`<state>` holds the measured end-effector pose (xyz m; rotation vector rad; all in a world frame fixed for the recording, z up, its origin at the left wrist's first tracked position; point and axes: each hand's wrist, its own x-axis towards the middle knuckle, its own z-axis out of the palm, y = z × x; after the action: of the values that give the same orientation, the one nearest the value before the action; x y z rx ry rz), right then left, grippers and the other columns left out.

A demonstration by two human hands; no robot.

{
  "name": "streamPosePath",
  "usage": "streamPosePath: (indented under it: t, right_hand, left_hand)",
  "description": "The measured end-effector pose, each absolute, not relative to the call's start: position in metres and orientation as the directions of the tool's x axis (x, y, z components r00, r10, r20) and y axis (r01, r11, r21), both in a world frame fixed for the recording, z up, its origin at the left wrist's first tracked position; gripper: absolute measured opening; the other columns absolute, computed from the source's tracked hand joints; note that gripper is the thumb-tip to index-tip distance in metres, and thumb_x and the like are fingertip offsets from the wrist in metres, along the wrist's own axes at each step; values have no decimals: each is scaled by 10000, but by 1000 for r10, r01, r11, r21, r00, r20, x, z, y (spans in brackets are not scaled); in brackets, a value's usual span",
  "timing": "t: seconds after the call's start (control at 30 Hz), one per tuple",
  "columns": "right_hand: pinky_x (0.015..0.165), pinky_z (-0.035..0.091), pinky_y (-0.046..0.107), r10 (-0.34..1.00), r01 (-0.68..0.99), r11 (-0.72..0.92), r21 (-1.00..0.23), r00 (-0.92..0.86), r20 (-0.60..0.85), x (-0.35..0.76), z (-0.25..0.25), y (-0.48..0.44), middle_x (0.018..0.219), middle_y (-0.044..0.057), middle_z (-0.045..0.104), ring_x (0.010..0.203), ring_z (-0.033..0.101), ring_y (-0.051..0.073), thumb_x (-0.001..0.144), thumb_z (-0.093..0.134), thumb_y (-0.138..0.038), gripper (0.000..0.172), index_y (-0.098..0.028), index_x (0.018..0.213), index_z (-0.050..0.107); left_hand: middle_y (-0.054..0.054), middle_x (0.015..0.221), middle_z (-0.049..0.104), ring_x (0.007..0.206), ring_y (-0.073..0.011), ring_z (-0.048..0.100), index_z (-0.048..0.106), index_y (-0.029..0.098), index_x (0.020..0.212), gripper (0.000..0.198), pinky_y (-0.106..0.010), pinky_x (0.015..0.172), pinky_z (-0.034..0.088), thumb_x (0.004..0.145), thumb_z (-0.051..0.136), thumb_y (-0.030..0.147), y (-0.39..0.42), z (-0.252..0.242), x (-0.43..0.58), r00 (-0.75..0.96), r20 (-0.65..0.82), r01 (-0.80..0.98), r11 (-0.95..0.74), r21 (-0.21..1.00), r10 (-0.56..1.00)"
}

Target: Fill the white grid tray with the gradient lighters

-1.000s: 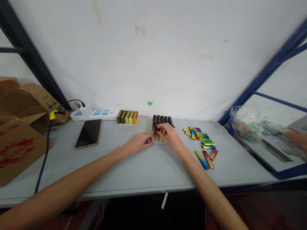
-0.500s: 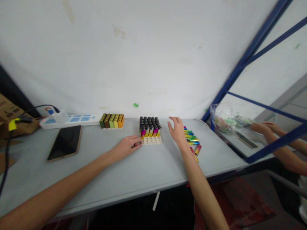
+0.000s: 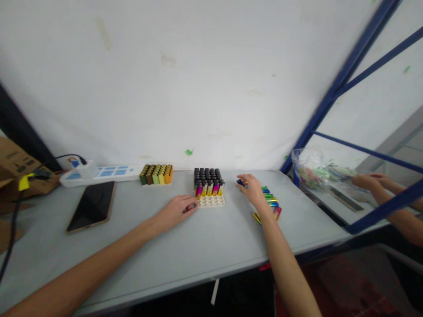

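Observation:
A white tray [image 3: 211, 202] with round holes stands mid-table, its back rows filled with upright black-topped lighters [image 3: 207, 174]. The front row of lighters [image 3: 209, 188] is pink and yellow; the holes nearest me are bare. My left hand [image 3: 175, 212] rests at the tray's left front corner, fingers curled round what looks like a dark-ended lighter [image 3: 189, 207], mostly hidden. To the right of the tray, my right hand [image 3: 253, 190] is closed on a shiny blue lighter [image 3: 242, 182]. Several loose metallic lighters [image 3: 271, 199] lie beside and partly beneath my right wrist.
Another block of green-to-orange lighters [image 3: 156, 174] stands back left. Nearby are a phone [image 3: 92, 206], a power strip [image 3: 109, 171] and a cardboard box [image 3: 23, 163]. A blue metal frame [image 3: 333, 97] bounds the right side; beyond it another person's hands [image 3: 370, 180] work near a plastic bag [image 3: 309, 165].
My right hand has closed on a blue lighter, having been open with spread fingers. My left hand stays by the tray corner. The whole view has shifted slightly.

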<state>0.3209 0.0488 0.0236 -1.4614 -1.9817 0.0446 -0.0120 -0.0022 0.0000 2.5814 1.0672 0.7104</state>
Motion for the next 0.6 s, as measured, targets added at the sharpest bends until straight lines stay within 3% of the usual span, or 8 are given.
streamPosePath:
  t: [0.1,0.23,0.4,0.6]
  right_hand:
    - [800,586,340,739,662,583,-472,-189,647,306,33,40,1132,84,622,812,646,159,875,680,-241,258,-212,1131,674]
    - [821,580,348,629,563,712,-420,-245,738,287,39,30,1127,81,625,836,639,165,896,693,-291,193,-219,1074,677]
    - [769,546,320,592,531,765,-364,-359,721,274,38,25,925,49,647,809,621,175,917,689,-312,151,-211,1030,690]
    - [696,540,281,626,487,758,-434,-359,692,256,33,19,867,32,649,728,627,155,930,671,-375,217,-210,1070,689]
  left_hand:
    - [-11,796,584,725,-165,551,657,180,945,175,-259,712,422,969,506,264,-2,0,-12,609,336,597,-695,402,718]
    - [-5,791,582,724,-162,552,647,181,934,138,-253,715,420,957,526,243,-3,0,-11,607,346,593,-698,402,715]
    - [-5,797,589,720,-158,552,635,186,930,130,-250,724,420,958,519,237,-5,1,-11,607,354,583,-701,411,712]
    - [-7,791,592,719,-160,553,635,189,916,147,-256,725,422,963,507,244,-6,2,-10,598,355,595,-695,404,718]
